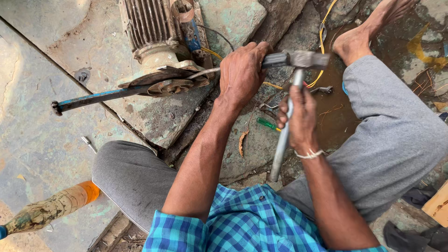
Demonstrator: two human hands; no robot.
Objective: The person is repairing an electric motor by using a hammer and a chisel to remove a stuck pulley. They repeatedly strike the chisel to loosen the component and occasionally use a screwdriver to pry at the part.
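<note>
Head view, left hand (242, 72) gripping one metal rod (203, 72), right hand (301, 116) gripping one hammer (298, 60), one motor (156, 28).

Motor (156, 32) sits top centre on the stone floor (37, 140), long bar (100, 97) lying across its front, running left. Left hand (241, 74) right of motor; right hand (301, 119) just below-right, on hammer (291, 93). Screwdriver (267, 123) on floor between hands. Wrench (323, 89) right of hammer shaft.

Open stone floor (37, 140) is left to the left, crossed only by a blue bar (93, 98). Passage ahead is blocked by the finned motor (154, 32) and its rusty disc (163, 84). To the right, room is narrowed by a raised knee (392, 130), a bare foot (354, 42) and loose yellow wires (322, 42).
</note>
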